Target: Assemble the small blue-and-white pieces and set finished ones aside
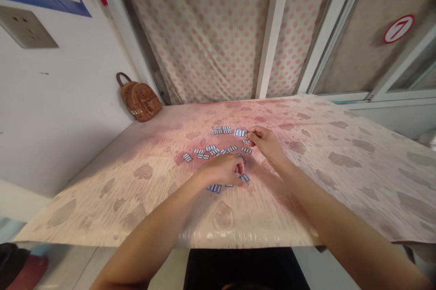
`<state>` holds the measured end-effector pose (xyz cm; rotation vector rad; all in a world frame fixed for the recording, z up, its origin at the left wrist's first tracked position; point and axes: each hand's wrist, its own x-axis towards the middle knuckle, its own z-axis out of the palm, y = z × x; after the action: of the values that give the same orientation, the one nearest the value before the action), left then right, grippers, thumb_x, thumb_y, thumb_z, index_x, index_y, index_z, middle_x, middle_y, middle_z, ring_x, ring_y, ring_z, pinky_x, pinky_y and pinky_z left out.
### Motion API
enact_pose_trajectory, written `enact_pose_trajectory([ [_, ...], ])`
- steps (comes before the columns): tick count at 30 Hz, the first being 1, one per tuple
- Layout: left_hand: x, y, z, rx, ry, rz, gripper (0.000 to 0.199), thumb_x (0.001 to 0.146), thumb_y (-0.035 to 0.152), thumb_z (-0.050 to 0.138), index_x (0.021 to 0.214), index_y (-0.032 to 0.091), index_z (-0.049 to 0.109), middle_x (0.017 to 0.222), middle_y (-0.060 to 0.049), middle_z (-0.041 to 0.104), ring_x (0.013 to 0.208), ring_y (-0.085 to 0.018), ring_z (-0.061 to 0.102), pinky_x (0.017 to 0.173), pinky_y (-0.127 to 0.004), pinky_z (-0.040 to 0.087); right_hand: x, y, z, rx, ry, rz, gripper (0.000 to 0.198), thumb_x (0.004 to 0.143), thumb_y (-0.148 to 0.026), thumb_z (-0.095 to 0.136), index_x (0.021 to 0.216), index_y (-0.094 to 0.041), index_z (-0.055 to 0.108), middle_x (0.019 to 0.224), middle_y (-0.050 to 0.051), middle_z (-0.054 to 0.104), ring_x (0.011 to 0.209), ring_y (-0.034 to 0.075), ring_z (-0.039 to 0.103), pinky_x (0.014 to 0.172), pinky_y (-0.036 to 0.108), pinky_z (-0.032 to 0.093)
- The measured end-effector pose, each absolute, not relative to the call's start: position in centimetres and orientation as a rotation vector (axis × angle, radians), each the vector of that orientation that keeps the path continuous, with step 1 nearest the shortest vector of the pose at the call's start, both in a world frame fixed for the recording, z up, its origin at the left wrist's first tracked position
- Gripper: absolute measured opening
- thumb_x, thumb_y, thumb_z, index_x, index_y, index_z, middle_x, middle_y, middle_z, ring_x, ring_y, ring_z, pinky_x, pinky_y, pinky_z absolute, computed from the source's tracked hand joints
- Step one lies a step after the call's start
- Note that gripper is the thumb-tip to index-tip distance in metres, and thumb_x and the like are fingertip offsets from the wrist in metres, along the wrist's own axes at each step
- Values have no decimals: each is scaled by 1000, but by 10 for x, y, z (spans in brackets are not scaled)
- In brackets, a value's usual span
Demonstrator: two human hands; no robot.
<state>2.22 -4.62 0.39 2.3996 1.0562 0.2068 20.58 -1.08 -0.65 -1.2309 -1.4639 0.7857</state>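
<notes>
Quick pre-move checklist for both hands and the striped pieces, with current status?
1. Right hand has a secure-looking pinch on the held striped piece: ok, thumb and fingers at its right end.
2. Held piece squared with the two rows: cannot tell; it is just right of them.
3. Left hand free of any piece: cannot tell; one shows at its fingertips, grip unclear.
4. Scattered pieces lined up: not ok, they lie at mixed angles.
5. All pieces visible: not ok, the left hand partly covers some.
6. Brown backpack away from the pieces: ok, at the table's far left.
</notes>
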Motion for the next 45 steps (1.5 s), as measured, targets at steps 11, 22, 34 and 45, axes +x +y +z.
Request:
enact_pose_trajectory([
  [11,25,-53,9,2303,983,208,8,73,21,71,76,20,63,73,1,67,67,-14,60,59,-26,39,204,-13,-4,-1231,-1431,811,15,76,-34,57,75,-20,60,67,0,60,58,13,55,58,27,45],
  [22,10,-11,8,1820,1014,1143,6,78,21,66,76,15,65,74,-3,67,67,-12,59,64,-24,45,198,-15,-5,-1142,-1469,908,16,74,-35,63,73,-20,57,63,-1,60,60,14,58,60,28,48],
  [34,11,-9,3,1725,960,1203,16,75,28,70,76,14,64,70,-3,65,63,-11,59,60,-22,44,194,-19,-4,-1002,-1593,991,18,80,-38,60,83,-20,59,65,-1,61,60,14,59,63,30,50],
  [45,15,-14,6,1520,831,1255,34,71,31,77,99,15,66,77,-3,71,68,-13,66,64,-24,49,187,-24,-1,-884,-1589,914,12,82,-31,62,83,-21,54,76,-2,59,69,13,58,66,29,50],
])
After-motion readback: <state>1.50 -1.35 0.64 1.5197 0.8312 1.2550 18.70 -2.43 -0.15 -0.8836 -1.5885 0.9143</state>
